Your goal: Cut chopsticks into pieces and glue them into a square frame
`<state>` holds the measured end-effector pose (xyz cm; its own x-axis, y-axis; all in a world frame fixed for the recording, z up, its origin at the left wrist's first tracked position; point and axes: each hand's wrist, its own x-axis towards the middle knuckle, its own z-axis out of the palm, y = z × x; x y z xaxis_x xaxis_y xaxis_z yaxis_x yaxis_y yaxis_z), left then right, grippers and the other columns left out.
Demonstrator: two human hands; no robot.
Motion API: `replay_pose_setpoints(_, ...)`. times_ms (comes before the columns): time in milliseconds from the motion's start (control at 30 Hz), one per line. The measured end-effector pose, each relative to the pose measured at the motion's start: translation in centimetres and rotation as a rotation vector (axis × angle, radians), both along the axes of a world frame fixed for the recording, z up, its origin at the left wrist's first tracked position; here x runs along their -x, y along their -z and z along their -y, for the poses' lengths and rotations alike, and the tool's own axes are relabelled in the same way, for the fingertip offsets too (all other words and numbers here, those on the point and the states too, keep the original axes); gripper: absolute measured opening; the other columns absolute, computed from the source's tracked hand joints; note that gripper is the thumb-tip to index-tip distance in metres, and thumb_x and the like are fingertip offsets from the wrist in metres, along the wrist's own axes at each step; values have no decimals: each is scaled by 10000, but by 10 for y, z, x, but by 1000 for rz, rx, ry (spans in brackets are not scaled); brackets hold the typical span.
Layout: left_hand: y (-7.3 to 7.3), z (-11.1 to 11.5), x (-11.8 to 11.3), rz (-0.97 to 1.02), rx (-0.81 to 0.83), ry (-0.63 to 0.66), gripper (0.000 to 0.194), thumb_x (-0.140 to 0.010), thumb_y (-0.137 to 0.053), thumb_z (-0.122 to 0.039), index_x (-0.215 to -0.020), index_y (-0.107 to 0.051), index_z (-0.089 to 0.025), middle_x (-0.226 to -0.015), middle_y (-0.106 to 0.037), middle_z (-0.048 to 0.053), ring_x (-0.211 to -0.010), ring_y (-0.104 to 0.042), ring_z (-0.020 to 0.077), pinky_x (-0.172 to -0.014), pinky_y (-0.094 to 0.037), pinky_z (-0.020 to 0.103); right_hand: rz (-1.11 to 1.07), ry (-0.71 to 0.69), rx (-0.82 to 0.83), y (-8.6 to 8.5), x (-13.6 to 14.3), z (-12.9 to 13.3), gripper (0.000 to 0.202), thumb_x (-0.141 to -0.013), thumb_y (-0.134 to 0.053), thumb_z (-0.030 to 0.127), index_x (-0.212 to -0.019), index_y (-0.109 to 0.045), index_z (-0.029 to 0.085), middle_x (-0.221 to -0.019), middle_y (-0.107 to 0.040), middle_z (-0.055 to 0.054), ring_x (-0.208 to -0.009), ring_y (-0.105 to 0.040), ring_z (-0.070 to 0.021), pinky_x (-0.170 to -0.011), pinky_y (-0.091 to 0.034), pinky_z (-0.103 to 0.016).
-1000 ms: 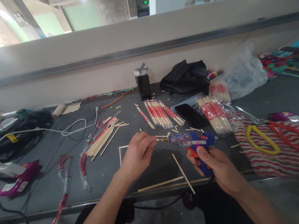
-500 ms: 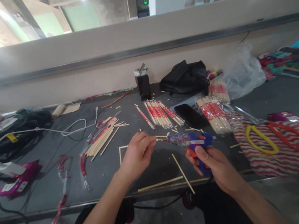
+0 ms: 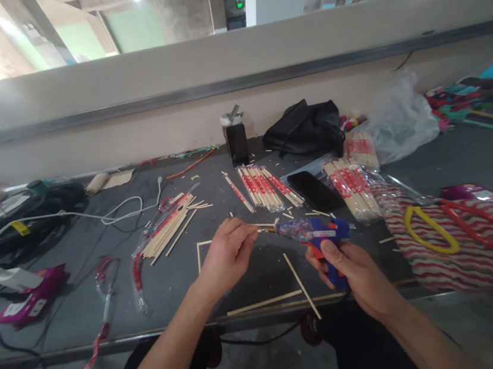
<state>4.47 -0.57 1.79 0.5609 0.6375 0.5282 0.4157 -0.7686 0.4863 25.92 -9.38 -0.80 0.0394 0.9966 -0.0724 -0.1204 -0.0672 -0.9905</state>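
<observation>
My right hand (image 3: 351, 267) is wrapped round the handle of a blue hot glue gun (image 3: 333, 232) with an orange trigger. The gun's nozzle points left at my left hand (image 3: 231, 246), whose fingers are pinched on a small wooden stick (image 3: 260, 230); only its pale tip shows, at the nozzle. Beneath the left hand, a corner of thin sticks (image 3: 198, 256) lies on the dark table, partly hidden by that hand. Two loose sticks cross near the front edge: a flat-lying one (image 3: 263, 303) and a slanted one (image 3: 301, 285) that juts past the edge.
Loose sticks (image 3: 169, 230) lie to the left, and wrapped bundles (image 3: 260, 187) stand behind the hands. A phone (image 3: 314, 190) rests beside more packed sticks (image 3: 352, 189). Scissors with yellow and red handles (image 3: 432, 230) lie on striped cloth (image 3: 459, 272). A white cable (image 3: 74, 213) crosses the left side.
Almost nothing differs. The glue gun has shifted very slightly to the left, and both hands keep their grips.
</observation>
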Motion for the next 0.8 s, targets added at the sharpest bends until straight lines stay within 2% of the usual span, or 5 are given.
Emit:
replay_pose_setpoints(167, 1, 0, 0, 15, -1, -3, 209, -934, -438, -218, -954, -638, -165, -818, -613, 60, -797, -541, 164, -719, -451, 301, 38, 24, 12, -2, 1, 0, 412, -830, -545, 565, -784, -612, 161, -657, -520, -9, -512, -421, -97, -427, -355, -215)
replay_pose_setpoints(267, 1, -1, 0, 14, -2, -5, 221, -938, -429, -227, -960, -641, -167, -817, -615, 60, -797, -546, 162, -720, -453, 302, 145, 67, 20, -1, 0, -1, 456, -797, -563, 603, -769, -632, 154, -646, -547, -18, -514, -455, -109, -430, -372, -224)
replay_pose_setpoints(533, 10, -4, -2, -64, -24, -41, 195, -932, -436, -203, -978, -621, -165, -826, -629, 61, -795, -554, 173, -727, -452, 314, 382, 332, 7, 8, -21, -16, 421, -777, -607, 564, -894, -623, 161, -666, -650, -28, -443, -470, -119, -419, -399, -253)
replay_pose_setpoints(700, 16, -5, -3, -79, 6, -75, 130, -915, -456, -194, -920, -584, -175, -811, -621, 44, -773, -557, 171, -709, -450, 308, 676, 396, -3, 12, -38, -25, 391, -761, -617, 534, -836, -675, 154, -765, -713, -81, -708, -625, -231, -662, -464, -336)
replay_pose_setpoints(800, 20, -6, -4, -95, 32, -60, 124, -909, -458, -185, -882, -579, -176, -805, -614, 42, -776, -556, 173, -711, -450, 306, 880, 347, 15, 12, -44, -25, 407, -743, -615, 551, -796, -705, 158, -758, -708, -81, -770, -638, -272, -694, -442, -355)
